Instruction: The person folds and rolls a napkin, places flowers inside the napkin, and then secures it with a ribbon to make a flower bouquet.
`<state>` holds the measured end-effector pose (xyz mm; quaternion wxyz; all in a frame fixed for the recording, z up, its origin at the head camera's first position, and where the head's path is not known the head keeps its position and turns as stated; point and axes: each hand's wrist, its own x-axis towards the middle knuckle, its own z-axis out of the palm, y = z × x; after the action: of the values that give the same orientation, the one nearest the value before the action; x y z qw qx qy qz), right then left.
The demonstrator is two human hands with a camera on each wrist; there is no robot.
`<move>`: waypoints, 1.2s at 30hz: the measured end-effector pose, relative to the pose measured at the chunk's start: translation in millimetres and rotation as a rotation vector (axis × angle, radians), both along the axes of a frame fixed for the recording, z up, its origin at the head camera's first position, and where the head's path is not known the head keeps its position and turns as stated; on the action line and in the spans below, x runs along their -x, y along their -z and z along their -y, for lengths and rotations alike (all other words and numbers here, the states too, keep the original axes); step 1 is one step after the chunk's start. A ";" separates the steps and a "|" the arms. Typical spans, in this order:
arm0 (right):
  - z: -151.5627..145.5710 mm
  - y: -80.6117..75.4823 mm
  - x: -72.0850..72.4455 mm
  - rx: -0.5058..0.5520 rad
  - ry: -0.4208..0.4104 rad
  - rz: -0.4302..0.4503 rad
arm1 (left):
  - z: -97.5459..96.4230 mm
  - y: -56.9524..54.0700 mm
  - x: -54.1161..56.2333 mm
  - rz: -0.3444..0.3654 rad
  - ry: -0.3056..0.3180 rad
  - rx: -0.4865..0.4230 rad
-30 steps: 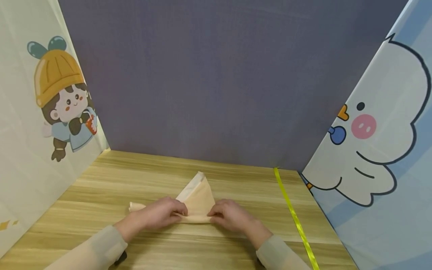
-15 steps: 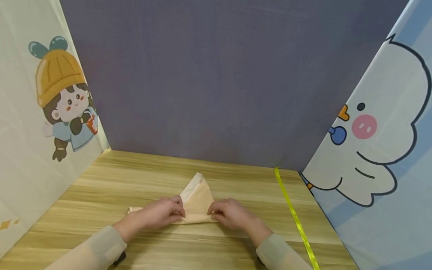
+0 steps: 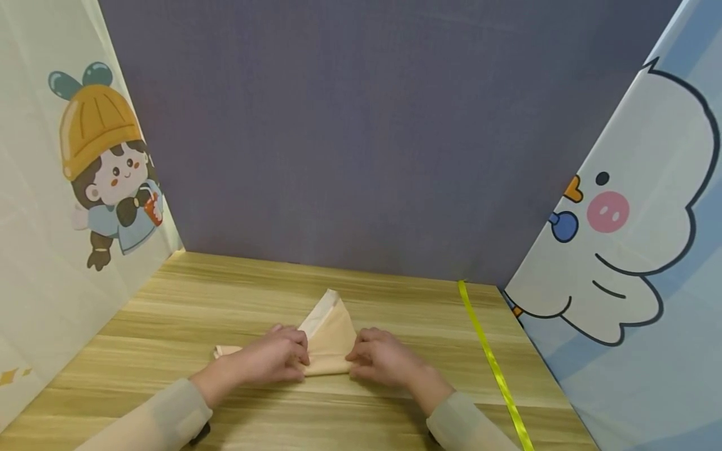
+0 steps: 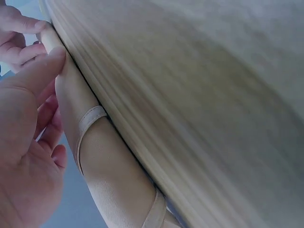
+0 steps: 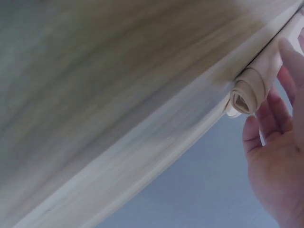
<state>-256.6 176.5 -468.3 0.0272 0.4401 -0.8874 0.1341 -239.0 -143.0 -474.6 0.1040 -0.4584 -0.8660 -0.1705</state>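
A peach cloth (image 3: 331, 338), partly rolled along its near edge, lies on the table, with a flat pointed part reaching away and a pale border along one side. At the roll's left, my left hand (image 3: 271, 355) pinches it between thumb and fingers. My right hand (image 3: 382, 358) pinches the roll near its right end. The left wrist view shows the rolled cloth (image 4: 109, 166) running beneath my left thumb, with pale bands across it. Spiralled layers show at the end of the roll (image 5: 249, 92) in the right wrist view. The fingertips are partly hidden behind the cloth.
The wood-grain table (image 3: 225, 288) carries a yellow strip (image 3: 492, 357) on the right. A dark grey panel (image 3: 338, 138) stands at the back. Printed cartoon panels flank the table, left (image 3: 34, 188) and right (image 3: 648, 238). A rolled cloth end (image 3: 227, 351) sticks out left of my left wrist.
The cloth's far tip has shifted slightly left and its left end sits a little lower. Both hands have stayed near the same place, with fingers shifting on the roll.
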 end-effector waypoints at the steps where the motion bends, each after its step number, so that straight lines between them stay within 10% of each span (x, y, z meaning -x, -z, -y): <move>1: 0.2 0.3 0.0 0.005 -0.002 0.006 | -0.2 0.0 0.2 0.009 -0.004 0.006; 9: -0.7 2.8 2.4 0.017 0.014 0.072 | 1.9 -1.1 2.2 0.126 -0.058 -0.015; 23: -3.4 6.6 4.3 0.108 0.026 0.146 | 2.0 -2.0 2.9 0.106 -0.065 -0.044; 36: -0.5 2.3 1.9 -0.016 0.032 0.025 | -1.3 -3.2 0.8 0.082 -0.088 0.029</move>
<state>-258.5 176.9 -470.6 0.0149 0.4246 -0.8956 0.1320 -239.9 -141.6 -471.5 0.0689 -0.4140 -0.8913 -0.1718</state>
